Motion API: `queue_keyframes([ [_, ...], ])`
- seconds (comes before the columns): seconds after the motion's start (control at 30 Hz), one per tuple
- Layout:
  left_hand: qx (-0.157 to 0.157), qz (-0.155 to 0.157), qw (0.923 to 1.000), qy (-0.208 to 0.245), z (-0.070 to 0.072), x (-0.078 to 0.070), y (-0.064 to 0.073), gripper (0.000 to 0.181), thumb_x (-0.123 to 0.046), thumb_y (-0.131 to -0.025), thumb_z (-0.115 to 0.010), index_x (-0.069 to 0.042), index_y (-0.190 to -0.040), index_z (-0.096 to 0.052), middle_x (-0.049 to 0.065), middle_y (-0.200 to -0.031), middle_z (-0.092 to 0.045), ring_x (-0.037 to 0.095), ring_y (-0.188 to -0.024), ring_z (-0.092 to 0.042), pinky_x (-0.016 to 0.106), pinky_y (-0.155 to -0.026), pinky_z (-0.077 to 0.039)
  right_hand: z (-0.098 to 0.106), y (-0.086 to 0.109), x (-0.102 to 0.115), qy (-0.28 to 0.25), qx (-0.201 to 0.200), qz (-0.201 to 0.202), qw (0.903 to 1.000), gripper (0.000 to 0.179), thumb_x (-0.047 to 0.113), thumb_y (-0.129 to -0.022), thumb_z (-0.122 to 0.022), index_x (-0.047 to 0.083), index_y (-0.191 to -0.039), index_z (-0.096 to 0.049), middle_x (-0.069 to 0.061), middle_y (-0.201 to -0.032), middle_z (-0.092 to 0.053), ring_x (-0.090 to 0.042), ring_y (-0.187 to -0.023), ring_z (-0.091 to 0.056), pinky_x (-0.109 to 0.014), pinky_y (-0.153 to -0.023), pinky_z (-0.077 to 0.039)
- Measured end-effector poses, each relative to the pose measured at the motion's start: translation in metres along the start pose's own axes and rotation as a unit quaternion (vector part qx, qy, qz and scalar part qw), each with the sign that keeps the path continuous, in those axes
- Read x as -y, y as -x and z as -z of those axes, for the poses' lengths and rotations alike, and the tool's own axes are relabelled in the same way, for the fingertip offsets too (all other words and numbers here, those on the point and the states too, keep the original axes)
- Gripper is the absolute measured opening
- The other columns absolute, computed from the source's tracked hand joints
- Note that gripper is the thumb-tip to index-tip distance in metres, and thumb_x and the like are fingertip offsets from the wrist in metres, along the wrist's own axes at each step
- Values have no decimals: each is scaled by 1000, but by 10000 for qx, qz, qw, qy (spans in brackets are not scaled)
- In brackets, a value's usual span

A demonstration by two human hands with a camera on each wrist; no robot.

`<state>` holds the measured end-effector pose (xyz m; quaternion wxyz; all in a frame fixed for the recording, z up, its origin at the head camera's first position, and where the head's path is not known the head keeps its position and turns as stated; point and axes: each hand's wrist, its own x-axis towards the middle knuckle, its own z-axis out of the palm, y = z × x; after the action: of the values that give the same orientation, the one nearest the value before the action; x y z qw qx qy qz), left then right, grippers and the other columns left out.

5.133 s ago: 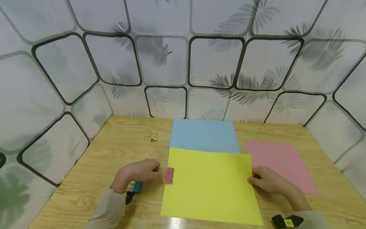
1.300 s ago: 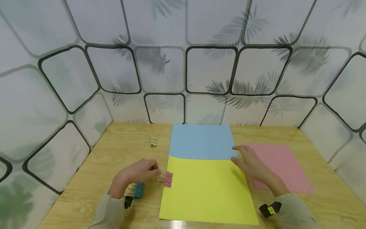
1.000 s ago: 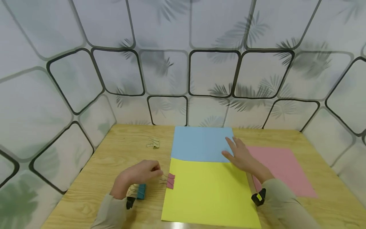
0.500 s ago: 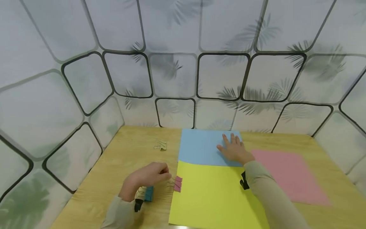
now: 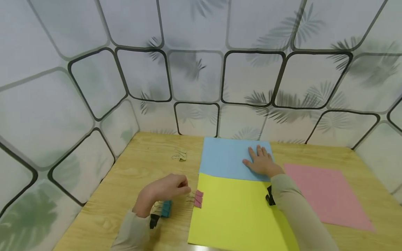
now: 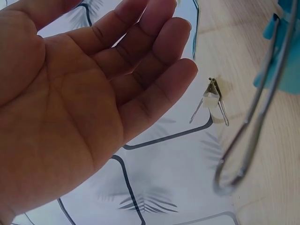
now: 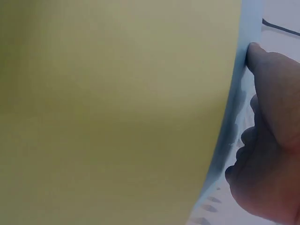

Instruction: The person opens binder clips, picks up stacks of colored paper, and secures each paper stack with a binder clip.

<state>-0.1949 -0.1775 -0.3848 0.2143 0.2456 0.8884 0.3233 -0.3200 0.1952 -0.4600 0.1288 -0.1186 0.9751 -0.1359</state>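
A pink binder clip [image 5: 198,199] bites the left edge of a yellow sheet [image 5: 238,212]. My left hand [image 5: 169,188] hovers just left of the clip's wire handles, its fingers loosely curled; in the left wrist view its palm [image 6: 70,98] faces the camera and holds nothing. With fingers spread, my right hand [image 5: 259,162] lies flat on a blue sheet [image 5: 223,157], whose near part is covered by the yellow one. In the right wrist view the right hand [image 7: 276,112] rests along the blue strip beyond the yellow edge.
Next to my left wrist stands a teal binder clip [image 5: 166,208], partly behind the arm. A pale yellow binder clip [image 5: 181,155] is farther back on the wooden table [image 5: 125,181]. At the right lies a pink sheet [image 5: 329,195]. Patterned panels [image 5: 198,76] enclose the back and sides.
Five seconds ago my left hand held the pink clip's handles and my right hand the yellow sheet's right edge. Both have let go, and the right hand has moved forward onto the blue sheet.
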Motion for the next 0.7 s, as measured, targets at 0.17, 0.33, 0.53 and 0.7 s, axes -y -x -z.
queue_keyframes([
  [0.17,32,-1,10000,-75,-2,0,-1,18,-19,-103,-54,-10,-87,-56,-1,-70,-46,12,-60,-41,26,-57,-35,-4,-2,-2,-99,84,117,9998,73,46,-107,-32,-4,-156,-11,-41,-156,4,-58,-143,4,-70,-112,-5],
  [0.33,-1,43,9999,-120,-2,0,-2,16,-17,-102,-53,-10,-88,-57,0,-72,-48,13,-62,-43,28,-58,-36,-3,-3,-3,-179,234,51,9996,75,49,-107,-29,-2,-157,-7,-38,-156,9,-57,-144,9,-69,-113,0],
  [0.53,-29,204,9998,-47,0,-1,-2,14,-18,-102,-53,-9,-92,-59,3,-77,-53,16,-66,-46,30,-59,-38,0,-3,-3,-192,318,1,9993,77,52,-106,-29,1,-158,-4,-36,-157,12,-55,-144,12,-68,-114,3],
  [0.7,-129,283,9995,-60,6,4,2,16,-22,-104,-54,-9,-97,-59,3,-82,-56,16,-70,-49,31,-61,-41,-1,-4,-5,-188,444,-109,9988,80,55,-105,-27,2,-158,-2,-35,-158,14,-54,-144,14,-67,-114,4],
])
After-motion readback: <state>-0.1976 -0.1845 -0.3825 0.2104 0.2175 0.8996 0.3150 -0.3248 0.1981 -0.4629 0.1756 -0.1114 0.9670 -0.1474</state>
